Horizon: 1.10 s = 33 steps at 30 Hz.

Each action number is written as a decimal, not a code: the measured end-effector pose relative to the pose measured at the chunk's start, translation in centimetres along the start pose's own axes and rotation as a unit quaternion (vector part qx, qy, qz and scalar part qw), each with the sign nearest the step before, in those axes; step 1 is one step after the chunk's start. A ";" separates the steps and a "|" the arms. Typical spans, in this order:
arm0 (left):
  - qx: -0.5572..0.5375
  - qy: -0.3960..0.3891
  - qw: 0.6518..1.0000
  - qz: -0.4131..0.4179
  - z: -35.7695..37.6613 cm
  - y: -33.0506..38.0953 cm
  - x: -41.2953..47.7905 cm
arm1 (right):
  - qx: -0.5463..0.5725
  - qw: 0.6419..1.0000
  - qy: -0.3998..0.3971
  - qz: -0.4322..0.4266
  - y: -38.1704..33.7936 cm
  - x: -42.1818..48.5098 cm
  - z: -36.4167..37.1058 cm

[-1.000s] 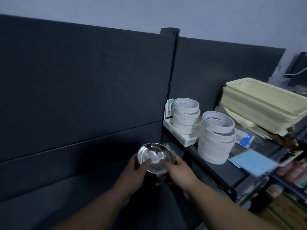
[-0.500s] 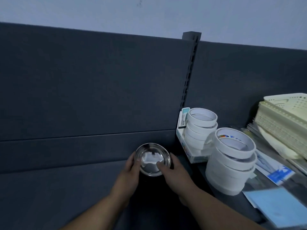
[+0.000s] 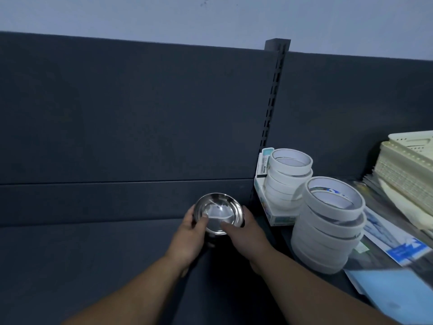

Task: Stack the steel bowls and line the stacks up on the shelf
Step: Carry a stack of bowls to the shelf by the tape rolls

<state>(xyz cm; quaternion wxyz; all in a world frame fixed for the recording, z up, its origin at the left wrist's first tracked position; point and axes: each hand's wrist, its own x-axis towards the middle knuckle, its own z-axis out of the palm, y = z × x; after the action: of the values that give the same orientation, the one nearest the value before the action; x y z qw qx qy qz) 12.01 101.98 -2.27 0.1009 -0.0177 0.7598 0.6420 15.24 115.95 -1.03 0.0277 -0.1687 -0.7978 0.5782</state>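
Steel bowls [image 3: 219, 213] now sit deeper over the shelf [image 3: 93, 259]; left hand [image 3: 188, 238] and right hand [image 3: 249, 234] fingers [image 3: 203, 218] grip the rim, either side.

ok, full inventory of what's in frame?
steel bowl: one visible, silver, centre, above the shelf; anything beneath is hidden
shelf: one, dark grey, lower left
slotted post: one, dark grey, upright, centre-right
tape rolls: two stacks, white; back stack in the box, front stack nearer, right of the bowl
box: one, white and teal, beside the post
baskets: nested stack, cream, far right
leaflets: count unclear, blue and white, right of the front stack
blue sheet: one, light blue, lower right
left hand: grips the bowl's left rim
right hand: grips its right rim
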 end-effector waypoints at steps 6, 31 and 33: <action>0.068 0.004 0.998 0.013 -0.4 0.6 -0.5 | -0.063 0.998 0.014 -0.014 -0.3 -0.4 0.0; 0.489 0.228 0.840 -0.061 -33.6 -8.8 -25.6 | -0.417 0.835 -0.235 -0.272 -7.5 -20.7 23.3; 0.493 0.253 0.828 -0.084 -39.0 -10.2 -29.6 | -0.422 0.821 -0.258 -0.287 -8.4 -24.2 28.6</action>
<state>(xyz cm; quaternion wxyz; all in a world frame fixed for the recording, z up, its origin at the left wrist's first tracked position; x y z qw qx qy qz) 37.50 59.01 -0.91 -0.0458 -0.1913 0.9698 0.1445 29.23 80.25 1.08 -0.0887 0.2277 -0.9540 0.1737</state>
